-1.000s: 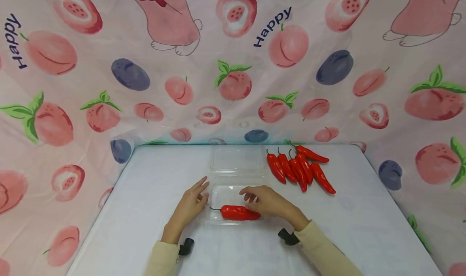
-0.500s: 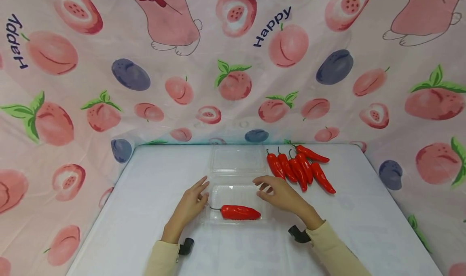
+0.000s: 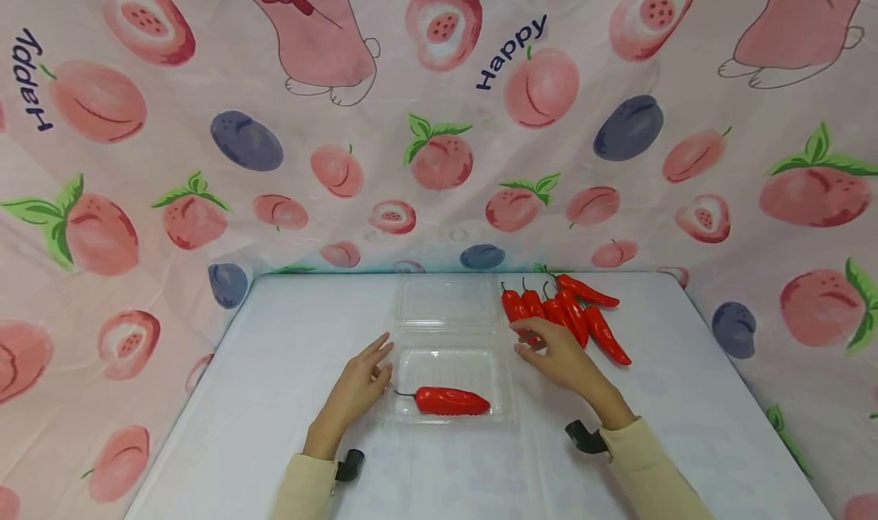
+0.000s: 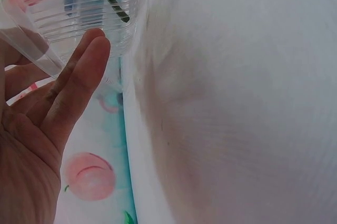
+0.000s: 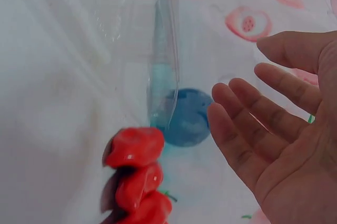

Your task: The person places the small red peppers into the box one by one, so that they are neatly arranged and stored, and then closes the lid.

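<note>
A clear plastic clamshell box (image 3: 449, 364) lies with its lid (image 3: 447, 300) folded back. One red chili pepper (image 3: 451, 400) rests in its base, its stem towards my left hand (image 3: 357, 389). That hand is at the box's left edge, with extended fingers (image 4: 79, 87) touching the rim in the left wrist view. Over the near ends of several red chili peppers (image 3: 571, 306), to the right of the box, hovers my right hand (image 3: 559, 352). Its loosely bent fingers hold nothing; the right wrist view shows it apart from the peppers (image 5: 138, 147).
The white tabletop (image 3: 274, 367) extends on both sides of the box. A fruit-printed cloth (image 3: 384, 162) hangs behind the table and at its sides. Both wrists carry a small black camera mount; the right one (image 3: 585, 436) is beside the sleeve.
My right hand has moved away from the pepper in the box, right and towards the back, to the pile of peppers. The left hand has stayed at the box's edge.
</note>
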The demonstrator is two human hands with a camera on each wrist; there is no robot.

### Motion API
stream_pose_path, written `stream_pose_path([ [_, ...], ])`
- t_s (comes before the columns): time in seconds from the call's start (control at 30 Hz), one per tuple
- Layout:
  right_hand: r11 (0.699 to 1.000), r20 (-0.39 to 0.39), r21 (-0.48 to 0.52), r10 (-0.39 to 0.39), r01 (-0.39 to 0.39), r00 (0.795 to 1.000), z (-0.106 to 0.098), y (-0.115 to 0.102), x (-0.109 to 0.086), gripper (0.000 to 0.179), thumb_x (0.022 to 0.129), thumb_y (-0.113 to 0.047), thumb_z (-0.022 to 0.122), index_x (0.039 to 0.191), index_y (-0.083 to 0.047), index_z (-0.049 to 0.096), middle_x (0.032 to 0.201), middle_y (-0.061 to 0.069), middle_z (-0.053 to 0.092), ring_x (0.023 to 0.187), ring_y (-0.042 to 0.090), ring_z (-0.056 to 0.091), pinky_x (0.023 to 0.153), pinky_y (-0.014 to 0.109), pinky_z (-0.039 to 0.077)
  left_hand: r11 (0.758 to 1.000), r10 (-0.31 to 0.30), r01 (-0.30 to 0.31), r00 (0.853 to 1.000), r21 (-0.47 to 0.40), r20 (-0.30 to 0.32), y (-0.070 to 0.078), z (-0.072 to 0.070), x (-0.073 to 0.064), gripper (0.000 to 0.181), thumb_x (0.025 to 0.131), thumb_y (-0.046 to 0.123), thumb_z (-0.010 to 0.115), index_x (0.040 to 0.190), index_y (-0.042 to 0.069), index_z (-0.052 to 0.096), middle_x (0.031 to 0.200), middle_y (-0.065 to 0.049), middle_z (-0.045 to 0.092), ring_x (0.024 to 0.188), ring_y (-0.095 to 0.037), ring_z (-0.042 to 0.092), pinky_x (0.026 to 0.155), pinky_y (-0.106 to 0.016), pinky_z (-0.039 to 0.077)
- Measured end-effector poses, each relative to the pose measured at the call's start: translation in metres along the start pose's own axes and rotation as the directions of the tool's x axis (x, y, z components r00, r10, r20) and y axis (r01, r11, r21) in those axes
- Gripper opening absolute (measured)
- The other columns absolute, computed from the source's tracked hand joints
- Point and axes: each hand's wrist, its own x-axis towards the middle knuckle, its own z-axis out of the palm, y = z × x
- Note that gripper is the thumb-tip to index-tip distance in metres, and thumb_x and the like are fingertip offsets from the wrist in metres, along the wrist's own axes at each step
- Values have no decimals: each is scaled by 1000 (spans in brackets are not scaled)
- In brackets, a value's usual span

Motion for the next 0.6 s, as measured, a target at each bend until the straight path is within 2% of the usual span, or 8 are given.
stream_pose_path([
  [0.17, 999, -29, 7, 41, -41, 999, -4, 10, -2, 44, 85, -22, 75, 126, -15, 61, 115, 11, 67, 105, 32, 63, 82, 42, 59, 1000, -9, 9, 1000, -17, 11, 2, -2, 0, 45, 92, 7, 63, 137, 1, 56, 152, -10, 46, 66, -1, 56, 57, -17, 49],
  [0.4, 997, -70, 23, 69, -68, 995, -6, 22, -3, 44, 86, -23, 75, 127, -15, 61, 124, 14, 65, 111, 35, 60, 82, 44, 59, 999, -20, 20, 1000, -41, 20, 2, -3, -1, 46, 93, 6, 62, 137, 0, 55, 153, -11, 45, 64, 0, 56, 56, -17, 50],
  [0.6, 997, -83, 26, 80, -78, 993, -10, 28, -2, 44, 87, -22, 74, 128, -16, 60, 125, 14, 64, 112, 34, 61, 83, 45, 58, 999, -6, 7, 1000, -50, 25, 1, -3, -1, 45, 93, 6, 62, 137, -1, 55, 153, -11, 45, 63, 1, 56, 55, -18, 50],
])
